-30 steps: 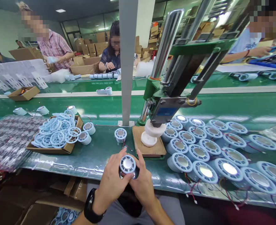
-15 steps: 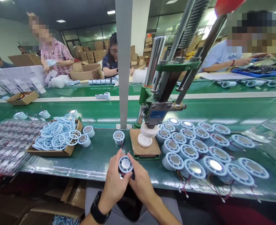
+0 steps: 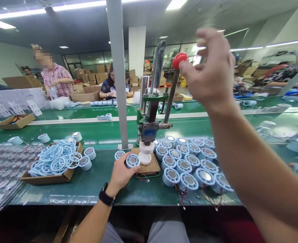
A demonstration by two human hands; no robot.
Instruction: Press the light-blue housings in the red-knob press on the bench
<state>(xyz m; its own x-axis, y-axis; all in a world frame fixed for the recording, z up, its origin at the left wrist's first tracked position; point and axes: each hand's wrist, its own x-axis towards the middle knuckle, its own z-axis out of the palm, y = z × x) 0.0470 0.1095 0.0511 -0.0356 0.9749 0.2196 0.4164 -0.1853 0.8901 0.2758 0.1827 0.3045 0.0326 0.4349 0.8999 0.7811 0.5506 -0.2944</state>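
Observation:
My left hand (image 3: 121,172), with a black watch at the wrist, grips a light-blue cylindrical motor housing (image 3: 133,161) by its sides. The housing has a slotted ring around a silver disc, and thin wires hang below it. It is just left of the white lower cup (image 3: 145,158) of a green hand press (image 3: 149,131). My right hand (image 3: 209,67) is raised at the press lever's red knob (image 3: 179,61). Its fingers are apart and slightly blurred, with the thumb at the knob's edge; whether it touches is unclear. Another housing (image 3: 119,155) stands behind my left hand.
Several finished-looking housings (image 3: 187,181) stand in rows right of the press. A cardboard tray (image 3: 47,179) of loose blue rings is at left, beside a wrapped stack (image 3: 7,168). A grey post (image 3: 117,74) rises behind the bench. Co-workers sit and stand across the green conveyor (image 3: 88,129).
My hands have separated. The left has carried the housing toward the press cup, and the right has risen to the red lever knob. The camera view has tilted upward.

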